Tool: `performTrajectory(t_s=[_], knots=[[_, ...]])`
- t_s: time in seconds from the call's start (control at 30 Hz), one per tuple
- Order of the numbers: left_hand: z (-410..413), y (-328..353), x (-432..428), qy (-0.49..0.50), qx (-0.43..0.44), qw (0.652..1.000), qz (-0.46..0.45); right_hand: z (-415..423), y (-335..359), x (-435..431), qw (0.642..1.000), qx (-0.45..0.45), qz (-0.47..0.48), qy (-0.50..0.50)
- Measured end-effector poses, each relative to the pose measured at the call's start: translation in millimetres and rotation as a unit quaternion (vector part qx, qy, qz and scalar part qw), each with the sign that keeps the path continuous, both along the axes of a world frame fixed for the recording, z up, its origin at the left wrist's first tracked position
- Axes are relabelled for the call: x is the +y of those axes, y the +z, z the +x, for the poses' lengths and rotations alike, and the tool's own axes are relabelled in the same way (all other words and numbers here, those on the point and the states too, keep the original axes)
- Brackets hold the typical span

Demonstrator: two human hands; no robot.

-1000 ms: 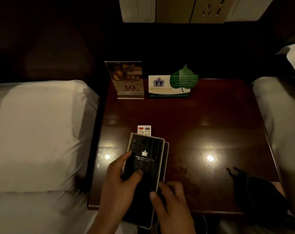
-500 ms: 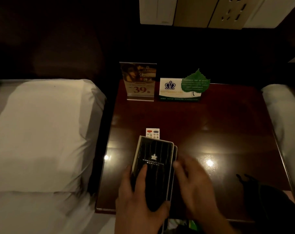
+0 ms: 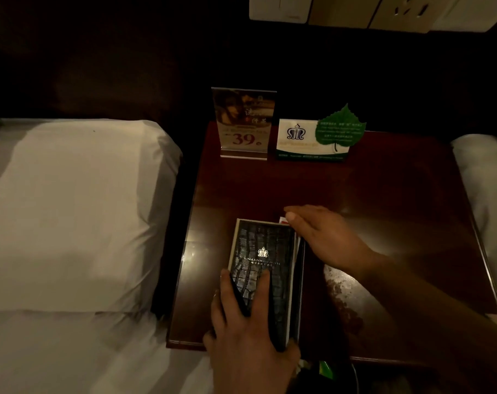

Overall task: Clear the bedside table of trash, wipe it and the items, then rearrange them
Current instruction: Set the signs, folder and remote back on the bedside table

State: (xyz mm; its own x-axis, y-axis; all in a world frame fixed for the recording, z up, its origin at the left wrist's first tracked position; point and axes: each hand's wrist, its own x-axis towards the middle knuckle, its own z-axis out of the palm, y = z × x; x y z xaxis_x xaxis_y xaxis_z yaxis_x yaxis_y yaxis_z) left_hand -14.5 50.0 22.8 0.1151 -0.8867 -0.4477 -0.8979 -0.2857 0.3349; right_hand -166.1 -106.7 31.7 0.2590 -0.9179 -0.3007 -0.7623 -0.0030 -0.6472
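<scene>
A black hotel folder [image 3: 263, 268] lies near-left on the dark bedside table [image 3: 398, 200] — the left hand [image 3: 247, 322] holds it, fingers flat on the cover, thumb seemingly hooked round its near end. The right hand [image 3: 324, 240], fingers straight, rests against the folder's right edge — grasping nothing. A price stand [image 3: 244, 123] and leaf card [image 3: 315, 137] stand far back.
</scene>
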Motion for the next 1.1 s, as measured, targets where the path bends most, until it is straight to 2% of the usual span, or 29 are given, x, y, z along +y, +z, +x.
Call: performTrajectory(t_s=[0.23, 0.5, 0.6, 0.63, 0.7, 0.8, 0.9, 1.03, 1.1], knots=[[-0.1, 4.2, 3.6, 0.003, 0.005, 1.0, -0.023, -1.2, -7.5, 14.8, 0.987, -0.105, 0.054, -0.113], [1.6, 10.5, 9.7, -0.016, 0.043, 0.997, -0.068, 9.3, -1.8, 10.8, 0.973, -0.187, 0.092, -0.103], [7.1, 10.7, 12.5, -0.005, 0.096, 0.992, -0.084, -12.5, 2.5, 37.7, 0.958, -0.191, 0.031, -0.21], [10.8, 9.7, 13.2, 0.032, 0.127, 0.986, -0.099, -20.0, 2.1, 53.6, 0.949, -0.169, 0.016, -0.264], [19.1, 8.1, 11.1, 0.119, 0.178, 0.971, -0.111, -24.6, 0.4, 90.3, 0.934, -0.141, 0.055, -0.324], [28.1, 0.8, 3.9, 0.191, 0.211, 0.952, -0.114, -5.7, -5.8, 131.3, 0.924, -0.163, 0.14, -0.315], [29.0, -1.2, -0.1, 0.183, 0.238, 0.949, -0.093, 20.9, -10.0, 141.3, 0.938, -0.153, 0.118, -0.287], [32.7, -1.0, -4.6, 0.194, 0.248, 0.943, -0.112, 47.7, -10.2, 136.3, 0.921, -0.194, 0.123, -0.313], [37.8, 0.5, -12.0, 0.211, 0.261, 0.933, -0.13, 57.2, -9.6, 129.7, 0.925, -0.205, 0.114, -0.299]])
